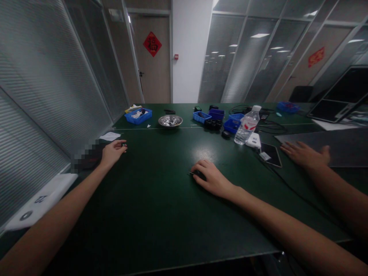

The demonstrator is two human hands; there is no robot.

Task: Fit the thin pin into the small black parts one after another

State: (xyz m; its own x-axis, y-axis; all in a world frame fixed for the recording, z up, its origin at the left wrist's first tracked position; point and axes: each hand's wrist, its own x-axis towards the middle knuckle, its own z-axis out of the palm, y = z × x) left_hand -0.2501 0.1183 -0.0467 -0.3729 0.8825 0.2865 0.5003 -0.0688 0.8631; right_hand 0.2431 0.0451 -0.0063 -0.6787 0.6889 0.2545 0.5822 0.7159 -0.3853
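left hand (113, 151) pinches a tiny dark part (124, 145), right hand (211, 178) curls down over a black piece (198, 174), best to keep both grips snug and move slow

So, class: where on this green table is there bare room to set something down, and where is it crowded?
Bare: the table between left hand and right hand, and the near strip before both. Crowded: the far edge, from blue bin past metal bowl to water bottle.

Head-worn camera, looking forward and down.
It faces across a flat dark green desk (161, 222) toward grey glass walls (247, 65), close above the left hand (113, 151) and right hand (211, 178).
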